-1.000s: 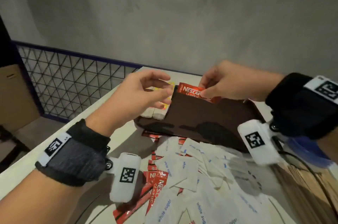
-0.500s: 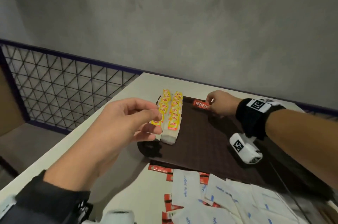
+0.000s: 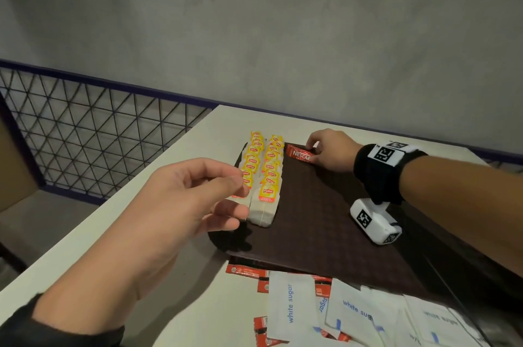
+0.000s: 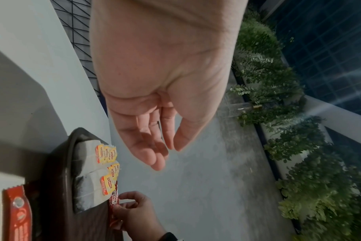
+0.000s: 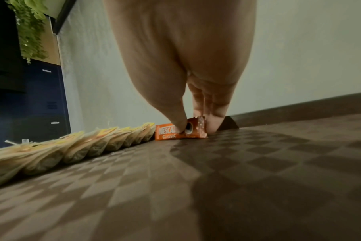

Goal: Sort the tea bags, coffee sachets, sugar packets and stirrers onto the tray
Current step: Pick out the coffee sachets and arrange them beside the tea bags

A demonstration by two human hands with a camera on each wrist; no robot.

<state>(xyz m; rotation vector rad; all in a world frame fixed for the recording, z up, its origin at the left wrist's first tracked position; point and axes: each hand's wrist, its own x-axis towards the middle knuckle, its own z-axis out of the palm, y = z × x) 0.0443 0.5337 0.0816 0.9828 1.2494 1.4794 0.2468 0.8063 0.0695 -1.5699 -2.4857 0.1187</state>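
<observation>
Right hand is down at the far edge of the tray, thumb and fingers pinching a red coffee sachet. The right wrist view shows the thumb on the sachet's front face and the fingers behind it, with the sachet standing on its long edge on the tray floor against the far rim. Label reads Nescafe Classic.

Left hand hovers above the near left corner of the tray, holding nothing. Its fingers are loosely curled with the thumb close to the fingertips; the left wrist view shows the palm bare.

Tea bags sit in two overlapping rows along the tray's left side, yellow tags up. They are just beyond the left hand's fingertips and immediately left of the sachet in the right hand. The sachet's left end is just beside the far end of the right row; I can't tell whether they touch.

The rest of the tray floor, between and under the two hands, is bare brown checker pattern.

On the surface, on the near side of the tray and below both wrists, lies an unsorted pile. White sugar packets lie on top, with more red coffee sachets partly showing under them and at the tray's near edge.
</observation>
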